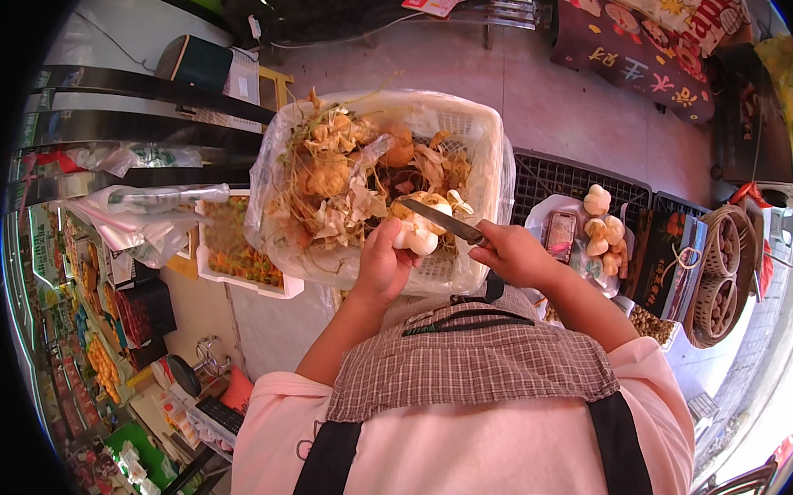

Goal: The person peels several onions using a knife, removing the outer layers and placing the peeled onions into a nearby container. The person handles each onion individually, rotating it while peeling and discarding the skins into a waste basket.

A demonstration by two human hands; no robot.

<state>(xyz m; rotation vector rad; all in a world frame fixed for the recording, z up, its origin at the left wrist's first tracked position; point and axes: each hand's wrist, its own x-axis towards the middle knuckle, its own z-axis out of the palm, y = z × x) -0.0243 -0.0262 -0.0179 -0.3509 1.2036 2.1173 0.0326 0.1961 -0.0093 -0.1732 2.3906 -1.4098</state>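
Observation:
My left hand [385,258] is closed around a pale, knobbly root vegetable [417,236], whose exact kind I cannot tell. In my right hand [510,251] is a knife [446,223] with a dark blade, pointing up and left across the upper side of the vegetable. Both hands are over the near side of a white plastic basket [492,141] lined with clear plastic. Brown, rough-skinned roots [325,175], stringy stems and papery peelings [348,220] fill much of the basket.
Right of the basket, a black plastic crate [567,171] bears a phone [560,231] and several peeled pale vegetables [597,200] on plastic. Beyond are a dark printed box [666,260] and wicker baskets [719,241]. At left are a white tray of small orange-green produce [245,238] and dark shelf rails [161,129].

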